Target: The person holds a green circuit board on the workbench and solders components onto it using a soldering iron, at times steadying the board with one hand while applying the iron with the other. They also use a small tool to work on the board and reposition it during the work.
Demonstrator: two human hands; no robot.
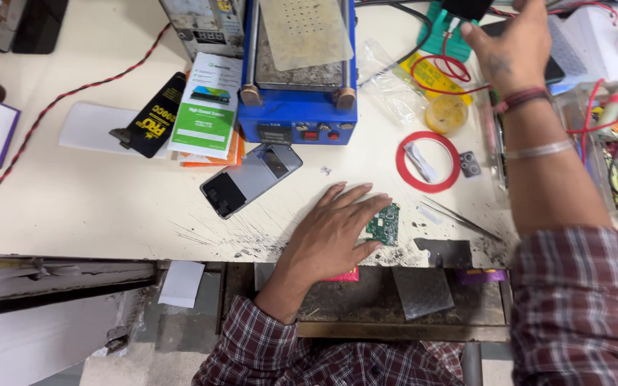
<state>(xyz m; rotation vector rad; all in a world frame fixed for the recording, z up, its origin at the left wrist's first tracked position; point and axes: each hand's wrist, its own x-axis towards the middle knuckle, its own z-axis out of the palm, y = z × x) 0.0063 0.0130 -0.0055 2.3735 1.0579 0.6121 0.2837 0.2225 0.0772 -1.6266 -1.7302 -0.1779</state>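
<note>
Fingertips of the flat, released left hand [330, 232] touch the green circuit board [383, 224] (right hand [511, 44] raised, grip unclear).

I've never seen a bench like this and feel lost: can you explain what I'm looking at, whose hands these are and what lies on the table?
There is no machine at work here: the picture comes from a camera worn on a person's head, looking down at their own two bare hands over a scratched white workbench. The left hand lies flat with its fingers spread, fingertips on a small green circuit board. The right hand is stretched far forward, touching a small black object with red wires; how it grips it is hard to see. Between them lie a grey phone, face down, a red ring of tape, thin tweezers and a small yellow tub. Behind stands a blue box-shaped machine with a flat plate on top, and beside it some packets.
</note>
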